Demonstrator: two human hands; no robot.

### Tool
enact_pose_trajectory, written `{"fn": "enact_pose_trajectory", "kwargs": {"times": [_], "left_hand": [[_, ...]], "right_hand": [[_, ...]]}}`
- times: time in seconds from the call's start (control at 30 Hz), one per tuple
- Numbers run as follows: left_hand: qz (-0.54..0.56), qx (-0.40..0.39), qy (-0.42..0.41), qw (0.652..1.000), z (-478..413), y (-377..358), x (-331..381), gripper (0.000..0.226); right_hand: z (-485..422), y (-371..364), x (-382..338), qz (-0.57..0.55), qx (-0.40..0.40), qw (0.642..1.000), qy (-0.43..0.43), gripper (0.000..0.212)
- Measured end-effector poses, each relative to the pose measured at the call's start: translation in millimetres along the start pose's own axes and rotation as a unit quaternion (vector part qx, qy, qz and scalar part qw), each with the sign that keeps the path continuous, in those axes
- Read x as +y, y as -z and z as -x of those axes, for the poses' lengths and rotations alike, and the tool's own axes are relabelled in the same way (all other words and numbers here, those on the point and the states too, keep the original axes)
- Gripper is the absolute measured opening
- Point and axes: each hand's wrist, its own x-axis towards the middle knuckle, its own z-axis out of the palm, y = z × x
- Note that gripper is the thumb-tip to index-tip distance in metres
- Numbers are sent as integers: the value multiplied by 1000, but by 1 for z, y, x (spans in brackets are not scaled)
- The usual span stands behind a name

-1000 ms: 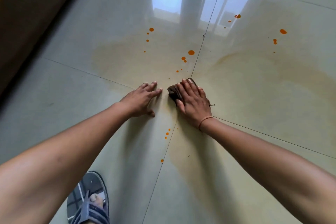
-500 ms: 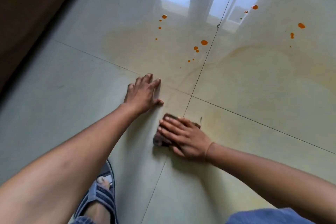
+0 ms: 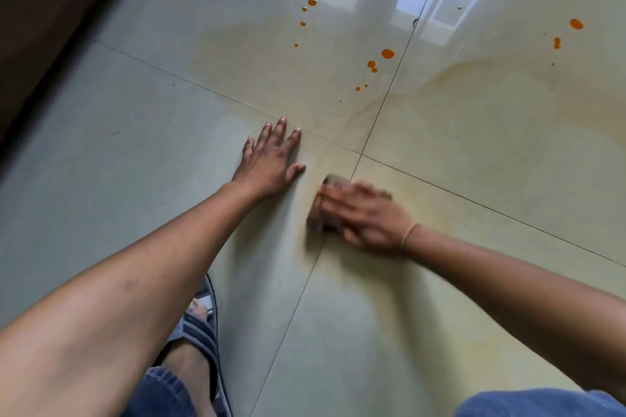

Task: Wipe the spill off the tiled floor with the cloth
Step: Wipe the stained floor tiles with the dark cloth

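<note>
My right hand lies flat on a small dark brown cloth and presses it to the tiled floor just below the crossing of the tile joints; both are blurred by motion. My left hand rests flat on the floor to the left of the cloth, fingers spread, holding nothing. Orange drops of the spill dot the tiles beyond the hands, with more orange drops at the far right. A pale yellowish smear covers the tiles around them.
A dark brown furniture base runs along the upper left edge. My foot in a grey striped sandal stands on the floor under my left forearm. Blue denim shows at the bottom right. Window light reflects off the tiles at the top.
My right hand dragged the cloth from the tile crossing back towards me, clearing the small drops below it, and now slides it slightly forward again. The left hand stays planted.
</note>
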Motion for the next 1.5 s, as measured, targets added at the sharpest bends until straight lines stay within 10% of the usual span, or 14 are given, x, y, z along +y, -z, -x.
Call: {"fn": "enact_pose_trajectory", "kwargs": {"times": [0.1,0.27,0.43,0.63,0.8,0.97,1.03,1.17,1.27,1.33,1.5], "left_hand": [[-7,-3,4,1000,0,0,0,71],[-14,-24,12,1000,-4,8,5,74],[-51,-33,-9,998,-17,28,2,78],[-148,-86,-79,982,-40,67,-2,81],[-241,-78,-140,957,-81,95,-11,94],[-239,-114,-158,951,-100,95,-13,127],[-205,-130,-142,960,-107,94,-15,136],[-216,-120,-169,954,-116,93,-21,139],[-226,-115,-189,949,-118,97,-23,138],[-229,-124,-189,947,-118,102,-15,135],[-268,-144,-168,938,-124,106,10,133]], "right_hand": [[-24,10,6,-34,82,958,-274,63],[16,0,-9,-15,-31,986,163,57],[-35,27,57,4,54,938,-341,67],[-29,31,47,39,-62,997,-16,63],[-80,45,74,-28,34,913,-405,64],[-48,17,32,31,-2,997,-65,64],[-65,21,52,18,29,978,-204,65],[-126,34,54,-81,115,816,-560,69],[-104,23,11,-16,40,945,-324,72],[-78,29,31,14,-5,970,-242,73],[-126,60,88,-80,86,763,-636,67]]}}
